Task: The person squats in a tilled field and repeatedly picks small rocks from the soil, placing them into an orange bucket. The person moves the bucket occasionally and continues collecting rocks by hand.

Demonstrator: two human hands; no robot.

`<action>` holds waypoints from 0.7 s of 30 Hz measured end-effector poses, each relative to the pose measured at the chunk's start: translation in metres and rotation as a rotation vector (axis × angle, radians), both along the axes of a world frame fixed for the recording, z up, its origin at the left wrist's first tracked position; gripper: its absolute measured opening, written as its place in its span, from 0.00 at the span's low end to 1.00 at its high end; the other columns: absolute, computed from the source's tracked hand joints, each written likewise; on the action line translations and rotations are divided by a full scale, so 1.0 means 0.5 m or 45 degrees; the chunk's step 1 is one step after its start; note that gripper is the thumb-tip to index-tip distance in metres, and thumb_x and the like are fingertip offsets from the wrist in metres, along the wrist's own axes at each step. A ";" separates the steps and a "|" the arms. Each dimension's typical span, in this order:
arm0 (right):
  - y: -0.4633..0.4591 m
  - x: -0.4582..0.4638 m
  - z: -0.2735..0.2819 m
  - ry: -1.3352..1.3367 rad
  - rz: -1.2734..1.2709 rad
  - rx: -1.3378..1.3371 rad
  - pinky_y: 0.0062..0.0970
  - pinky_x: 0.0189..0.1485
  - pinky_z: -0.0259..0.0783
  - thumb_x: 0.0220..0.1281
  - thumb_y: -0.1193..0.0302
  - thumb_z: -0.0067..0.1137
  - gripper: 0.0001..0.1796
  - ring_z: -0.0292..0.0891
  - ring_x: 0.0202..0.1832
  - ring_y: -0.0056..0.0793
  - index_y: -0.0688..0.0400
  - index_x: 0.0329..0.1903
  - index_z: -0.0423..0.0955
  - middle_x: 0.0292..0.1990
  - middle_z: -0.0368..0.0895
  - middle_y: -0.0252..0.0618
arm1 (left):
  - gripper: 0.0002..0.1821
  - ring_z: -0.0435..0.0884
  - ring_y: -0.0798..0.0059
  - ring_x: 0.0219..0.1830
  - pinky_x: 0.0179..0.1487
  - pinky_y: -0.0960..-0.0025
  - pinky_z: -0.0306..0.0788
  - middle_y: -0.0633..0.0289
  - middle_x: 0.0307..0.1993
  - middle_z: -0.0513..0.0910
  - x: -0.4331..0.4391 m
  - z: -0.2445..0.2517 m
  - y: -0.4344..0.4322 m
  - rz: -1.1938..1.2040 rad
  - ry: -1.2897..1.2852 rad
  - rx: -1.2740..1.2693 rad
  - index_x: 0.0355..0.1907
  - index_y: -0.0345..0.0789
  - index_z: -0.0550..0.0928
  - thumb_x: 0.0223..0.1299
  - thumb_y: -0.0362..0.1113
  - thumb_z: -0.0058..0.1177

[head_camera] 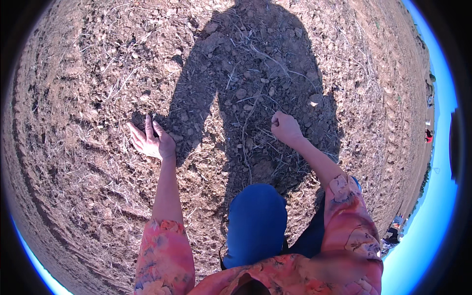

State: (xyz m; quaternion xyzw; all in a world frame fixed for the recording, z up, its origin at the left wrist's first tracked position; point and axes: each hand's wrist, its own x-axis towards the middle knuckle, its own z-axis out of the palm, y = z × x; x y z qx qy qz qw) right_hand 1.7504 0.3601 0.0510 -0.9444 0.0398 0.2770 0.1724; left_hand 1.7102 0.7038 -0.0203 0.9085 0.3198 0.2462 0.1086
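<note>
My left hand [153,139] is at the left of the head view, palm down over dry, cloddy soil [147,173], its fingers spread. Nothing shows in its grasp, though the underside is hidden. To the right, my right hand [285,127] hovers over or rests on shaded soil strewn with dry stalks [245,129]. Its fingers are curled inward; whether something small is between them cannot be told. A pale clod or stone [315,100] lies up and to the right of it. My bent knee in blue trousers [258,221] is below, between my arms.
My shadow [250,62] falls across the ground ahead. Dry plant stems [123,83] and clods cover the field. At the far right edge are a person or people [391,236] and something red [428,136], small and blurred, near the horizon.
</note>
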 end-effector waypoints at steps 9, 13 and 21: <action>-0.083 0.179 0.209 0.191 1.166 -0.334 0.37 0.44 0.70 0.43 0.82 0.51 0.13 0.73 0.40 0.48 0.60 0.37 0.69 0.36 0.73 0.50 | 0.18 0.64 0.60 0.59 0.62 0.58 0.54 0.63 0.62 0.64 0.002 -0.006 0.016 -0.016 -0.052 0.166 0.45 0.57 0.81 0.59 0.55 0.39; -0.078 0.216 0.173 0.181 0.871 -0.107 0.37 0.43 0.70 0.44 0.79 0.53 0.14 0.73 0.39 0.47 0.55 0.38 0.70 0.34 0.72 0.48 | 0.18 0.67 0.57 0.56 0.58 0.58 0.59 0.58 0.60 0.65 0.002 -0.012 0.019 -0.067 -0.132 0.247 0.45 0.54 0.81 0.60 0.54 0.39; -0.042 0.228 -0.059 -0.465 1.574 -0.234 0.30 0.34 0.69 0.47 0.72 0.49 0.05 0.71 0.36 0.32 0.54 0.26 0.75 0.29 0.71 0.34 | 0.17 0.65 0.53 0.58 0.60 0.55 0.57 0.54 0.61 0.64 -0.001 0.016 0.010 -0.119 -0.070 0.176 0.45 0.47 0.81 0.61 0.49 0.40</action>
